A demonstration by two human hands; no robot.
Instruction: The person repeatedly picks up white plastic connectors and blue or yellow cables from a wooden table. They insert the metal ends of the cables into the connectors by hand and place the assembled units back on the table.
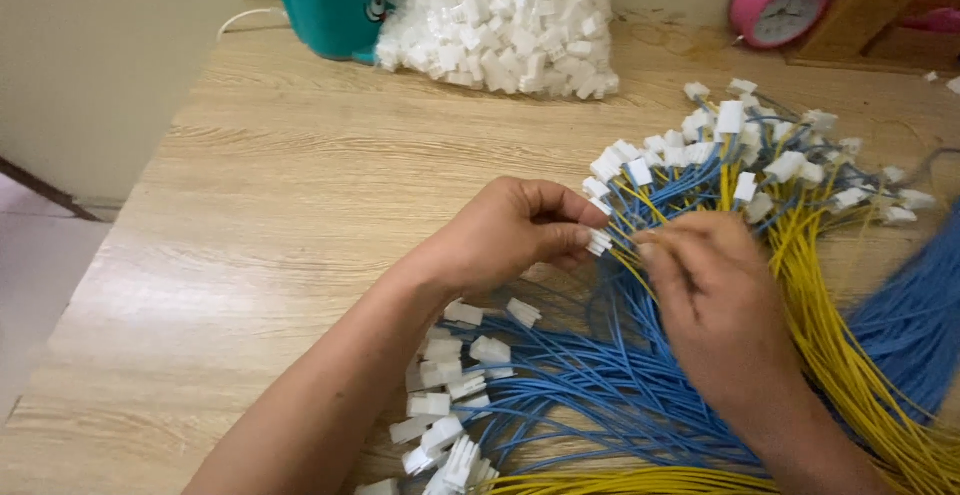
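Observation:
My left hand point(505, 235) pinches a small white plastic connector point(599, 243) between thumb and fingers. My right hand point(705, 295) sits just to its right, fingertips closed on blue and yellow wires point(625, 255) that lead into that connector. Both hands rest over a big fan of blue wires point(600, 375) and yellow wires point(830, 345), many ending in white connectors point(700, 150). More wired connectors point(445, 395) lie below my left wrist.
A clear bag of loose white connectors point(505, 20) stands at the back of the wooden table point(300, 175), beside a teal container point(325, 0). A pink alarm clock point(785, 0) and a wooden holder point(860, 10) are at the back right. The table's left edge drops to the floor.

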